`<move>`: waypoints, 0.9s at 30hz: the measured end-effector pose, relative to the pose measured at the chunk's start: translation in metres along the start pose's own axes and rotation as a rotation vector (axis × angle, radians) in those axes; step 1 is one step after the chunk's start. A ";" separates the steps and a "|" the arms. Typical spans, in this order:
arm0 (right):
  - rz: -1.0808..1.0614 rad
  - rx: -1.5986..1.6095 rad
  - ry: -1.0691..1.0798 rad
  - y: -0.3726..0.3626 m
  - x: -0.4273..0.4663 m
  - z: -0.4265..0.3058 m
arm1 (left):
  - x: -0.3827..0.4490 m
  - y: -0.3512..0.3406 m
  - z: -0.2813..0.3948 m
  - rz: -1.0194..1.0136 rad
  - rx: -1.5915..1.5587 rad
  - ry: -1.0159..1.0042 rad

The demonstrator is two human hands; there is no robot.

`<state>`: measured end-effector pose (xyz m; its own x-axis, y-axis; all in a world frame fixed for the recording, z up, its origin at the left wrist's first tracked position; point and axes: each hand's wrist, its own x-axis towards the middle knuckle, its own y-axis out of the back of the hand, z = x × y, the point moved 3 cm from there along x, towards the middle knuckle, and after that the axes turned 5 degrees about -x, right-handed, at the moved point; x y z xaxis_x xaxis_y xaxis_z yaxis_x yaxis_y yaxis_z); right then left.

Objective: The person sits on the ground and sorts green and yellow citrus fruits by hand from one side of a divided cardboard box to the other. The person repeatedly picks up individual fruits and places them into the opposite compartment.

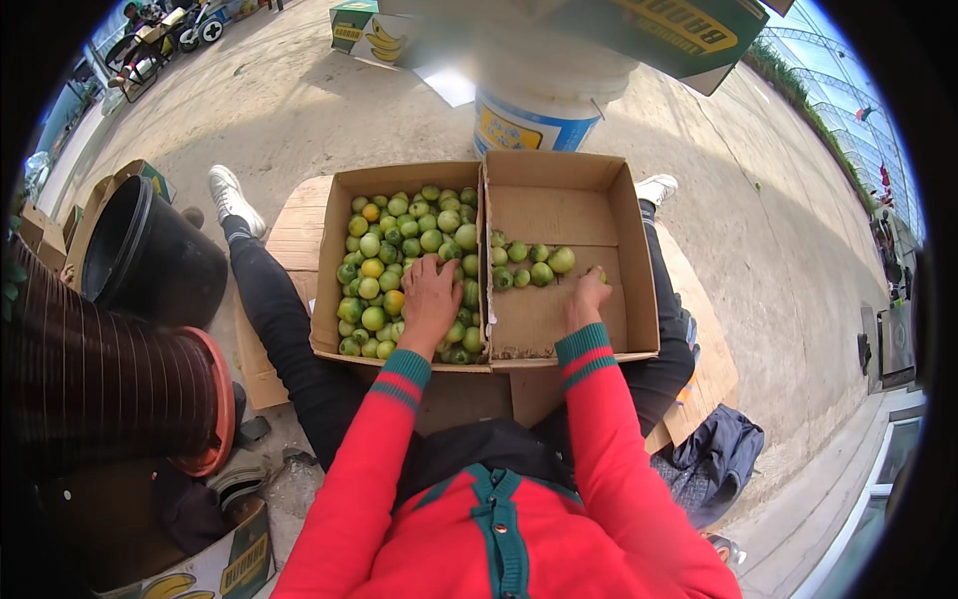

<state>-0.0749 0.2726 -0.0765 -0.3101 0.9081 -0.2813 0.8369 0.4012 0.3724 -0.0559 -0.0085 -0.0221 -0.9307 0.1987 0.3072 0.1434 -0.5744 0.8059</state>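
Two open cardboard boxes stand side by side between my legs. The left cardboard box point(325, 299) is filled with green tomatoes point(369, 244), a few of them turning orange. My left hand point(432, 296) rests on these tomatoes, fingers curled over one near the box's right side. In the right cardboard box point(554, 329), several green tomatoes point(561, 260) lie in short rows from the left wall towards the middle. My right hand point(590, 294) is low inside this box, right of those rows, with its fingers around a small green tomato, mostly hidden by the hand.
A white bucket point(535, 120) stands beyond the boxes, with a banana carton point(673, 37) above it. At left are a black bucket point(153, 247) and a stack of brown pots point(112, 367). Flattened cardboard point(703, 344) lies under my legs; dark cloth point(715, 457) lies at right.
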 end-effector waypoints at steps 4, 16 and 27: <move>-0.144 -0.359 0.031 -0.002 -0.018 -0.006 | -0.001 -0.002 -0.005 -0.005 0.058 -0.025; -0.195 -0.149 0.743 -0.003 -0.064 -0.038 | 0.000 -0.001 0.003 -0.086 0.118 -0.010; -0.664 -0.182 1.524 0.016 -0.142 -0.075 | -0.005 0.013 0.007 0.277 -0.304 -0.063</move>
<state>-0.0518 0.1593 0.0360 -0.7823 -0.1793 0.5966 0.3631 0.6469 0.6705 -0.0470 -0.0116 -0.0094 -0.8470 0.0464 0.5296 0.2710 -0.8194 0.5052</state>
